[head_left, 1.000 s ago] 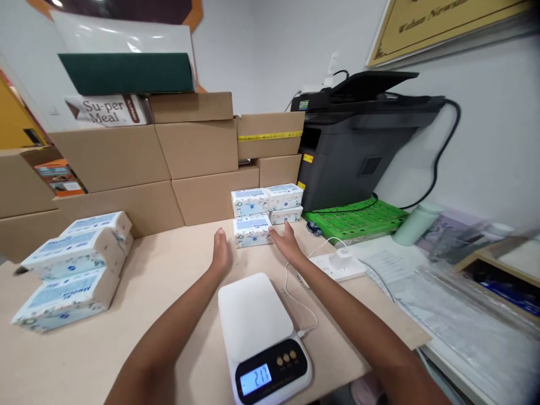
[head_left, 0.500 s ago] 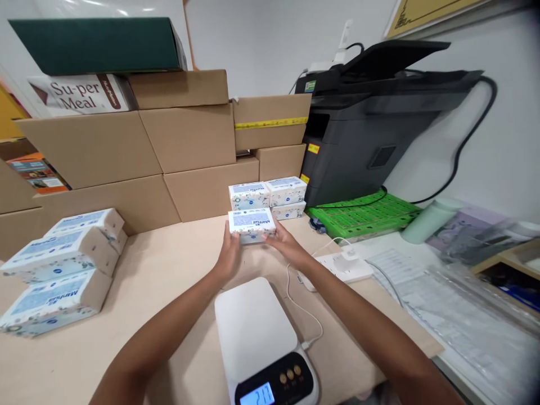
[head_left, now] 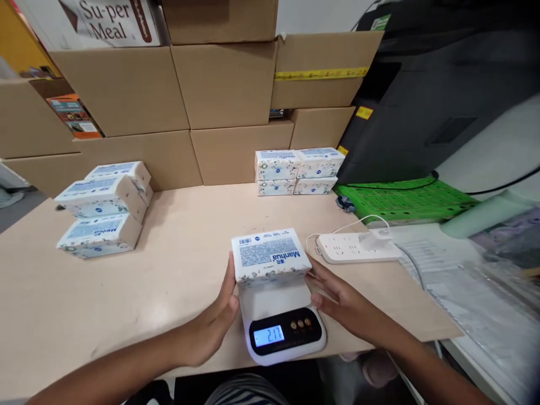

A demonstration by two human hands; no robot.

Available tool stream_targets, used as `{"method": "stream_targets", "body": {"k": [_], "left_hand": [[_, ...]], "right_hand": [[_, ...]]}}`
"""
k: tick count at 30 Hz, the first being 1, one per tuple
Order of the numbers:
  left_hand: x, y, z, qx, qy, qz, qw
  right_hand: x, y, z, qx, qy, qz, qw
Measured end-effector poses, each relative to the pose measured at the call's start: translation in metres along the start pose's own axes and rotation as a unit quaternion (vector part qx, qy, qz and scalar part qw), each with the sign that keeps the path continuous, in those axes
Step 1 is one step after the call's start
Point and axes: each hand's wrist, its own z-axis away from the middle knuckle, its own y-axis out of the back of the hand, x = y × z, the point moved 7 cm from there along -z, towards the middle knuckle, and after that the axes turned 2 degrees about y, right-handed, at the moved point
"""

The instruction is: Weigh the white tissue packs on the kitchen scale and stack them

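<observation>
A white and blue tissue pack (head_left: 270,254) with "Manhua" lettering is gripped at its two ends. My left hand (head_left: 213,323) presses its left side, and my right hand (head_left: 340,298) has its fingers against the right side. The pack is at the white digital scale (head_left: 274,301), covering the rear of its plate; whether it touches the plate I cannot tell. Lit digits on the scale's display (head_left: 269,336) appear to read 217. Behind, a stack of tissue packs (head_left: 298,171) stands against the cartons. More tissue packs (head_left: 105,214) are piled at the left.
Cardboard boxes (head_left: 145,93) form a wall along the back. A white power strip (head_left: 337,247) lies right of the scale, with a cable running from it. Further right are a green plastic crate (head_left: 405,199), a dark printer (head_left: 442,95) and a pale green cylinder (head_left: 476,216).
My hands have brought the tissue pack back from the rear stack toward me, over the scale. The head view has tilted down and closer. The display digits look the same.
</observation>
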Motion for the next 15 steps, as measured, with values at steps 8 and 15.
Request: {"method": "stream_targets", "body": {"k": [8, 15], "left_hand": [[-0.037, 0.028, -0.025, 0.166, 0.006, 0.015, 0.986], [-0.072, 0.033, -0.033, 0.159, 0.062, 0.035, 0.985]], "right_hand": [[-0.007, 0.063, -0.069, 0.280, 0.151, -0.066, 0.946], [0.018, 0.041, -0.116, 0.197, 0.104, -0.130, 0.966]]}}
